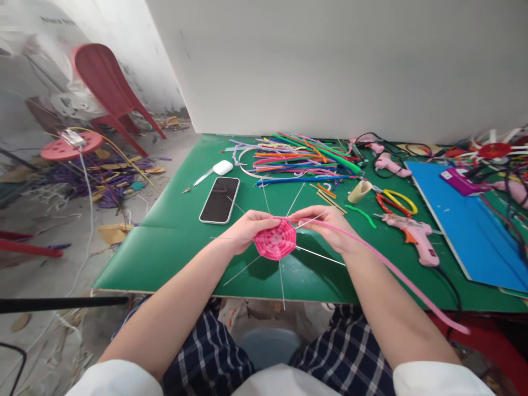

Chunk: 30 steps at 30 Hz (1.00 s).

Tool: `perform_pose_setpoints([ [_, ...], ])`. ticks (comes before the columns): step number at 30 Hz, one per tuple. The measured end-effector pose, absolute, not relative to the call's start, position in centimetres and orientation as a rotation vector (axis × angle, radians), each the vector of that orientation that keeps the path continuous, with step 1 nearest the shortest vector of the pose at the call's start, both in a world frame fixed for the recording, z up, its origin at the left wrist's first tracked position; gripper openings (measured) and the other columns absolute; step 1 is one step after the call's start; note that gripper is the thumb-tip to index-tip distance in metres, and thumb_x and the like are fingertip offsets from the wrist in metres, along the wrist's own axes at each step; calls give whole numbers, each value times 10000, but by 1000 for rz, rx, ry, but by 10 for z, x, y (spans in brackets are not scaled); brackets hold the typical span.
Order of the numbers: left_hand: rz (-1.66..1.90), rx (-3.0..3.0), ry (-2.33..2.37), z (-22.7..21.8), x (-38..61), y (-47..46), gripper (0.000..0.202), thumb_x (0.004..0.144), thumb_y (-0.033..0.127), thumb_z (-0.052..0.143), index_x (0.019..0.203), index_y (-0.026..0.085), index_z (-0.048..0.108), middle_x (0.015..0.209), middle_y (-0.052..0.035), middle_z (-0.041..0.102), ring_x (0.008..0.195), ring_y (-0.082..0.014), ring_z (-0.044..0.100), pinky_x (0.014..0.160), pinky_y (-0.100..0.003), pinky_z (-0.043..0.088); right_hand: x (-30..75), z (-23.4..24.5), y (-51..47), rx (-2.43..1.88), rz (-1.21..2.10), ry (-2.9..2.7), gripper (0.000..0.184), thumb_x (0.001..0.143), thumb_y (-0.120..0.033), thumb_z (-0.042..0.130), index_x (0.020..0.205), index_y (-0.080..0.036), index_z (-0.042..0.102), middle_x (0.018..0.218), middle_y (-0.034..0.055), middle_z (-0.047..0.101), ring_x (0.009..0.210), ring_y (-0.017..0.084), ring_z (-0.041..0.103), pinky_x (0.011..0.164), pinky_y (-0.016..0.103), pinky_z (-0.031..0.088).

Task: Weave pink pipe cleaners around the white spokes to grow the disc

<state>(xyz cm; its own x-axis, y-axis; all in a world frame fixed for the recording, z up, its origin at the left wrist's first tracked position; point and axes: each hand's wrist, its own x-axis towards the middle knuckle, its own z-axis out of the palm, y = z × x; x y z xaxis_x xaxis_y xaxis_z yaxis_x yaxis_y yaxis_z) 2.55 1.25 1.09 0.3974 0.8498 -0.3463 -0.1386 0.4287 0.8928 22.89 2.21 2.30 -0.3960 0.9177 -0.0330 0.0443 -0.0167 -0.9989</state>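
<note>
Between my hands, above the green table, is a pink woven disc (275,240) with thin pale spokes sticking out all round. My left hand (249,230) pinches the disc's upper left edge, thumb on top. A long pink pipe cleaner (396,268) runs from the disc's upper right edge, under my right hand's fingers and over the right forearm, its loose end past the table's front edge. With closed fingertips, my right hand (325,224) grips this pipe cleaner near the disc.
Behind the disc lies a pile of coloured pipe cleaners (297,157). A phone (220,200) and a white case (223,167) are at left. To the right are a bamboo cup (359,191), pliers (396,202), a pink glue gun (414,236) and a blue board (470,220).
</note>
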Motion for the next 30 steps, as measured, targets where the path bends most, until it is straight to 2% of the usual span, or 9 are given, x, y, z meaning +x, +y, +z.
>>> perform_pose_setpoints([
  [7,736,896,932,9,26,12,212,686,282,710,769,87,709,642,-58,683,510,-86,570,477,-186,387,223,12,25,-1029,1458,-1468,143,630,-283,740,728,-183,714,754,34,712,729,162,650,742,316,499],
  [16,721,901,936,11,28,11,173,662,258,722,739,104,719,617,-48,680,500,-84,562,479,-189,390,220,6,28,-991,1516,-1384,188,657,-349,724,725,-176,691,690,21,688,652,144,639,720,325,514],
  [21,701,946,992,11,30,10,171,681,266,702,731,103,716,601,-42,669,470,-74,535,451,-183,373,218,4,28,-1017,1472,-1414,184,629,-322,742,722,-177,677,668,5,675,650,138,628,718,319,501],
  [25,700,1012,1038,11,30,10,162,705,260,677,753,110,714,614,-36,666,487,-78,539,448,-178,378,218,5,28,-997,1479,-1425,224,568,-273,777,714,-177,636,692,-7,663,664,133,621,703,308,491],
  [30,698,1105,1090,14,31,9,169,723,263,649,763,113,715,637,-36,667,515,-86,541,469,-181,390,220,7,28,-993,1492,-1438,268,560,-264,782,665,-173,553,685,-2,644,693,158,624,696,334,490],
])
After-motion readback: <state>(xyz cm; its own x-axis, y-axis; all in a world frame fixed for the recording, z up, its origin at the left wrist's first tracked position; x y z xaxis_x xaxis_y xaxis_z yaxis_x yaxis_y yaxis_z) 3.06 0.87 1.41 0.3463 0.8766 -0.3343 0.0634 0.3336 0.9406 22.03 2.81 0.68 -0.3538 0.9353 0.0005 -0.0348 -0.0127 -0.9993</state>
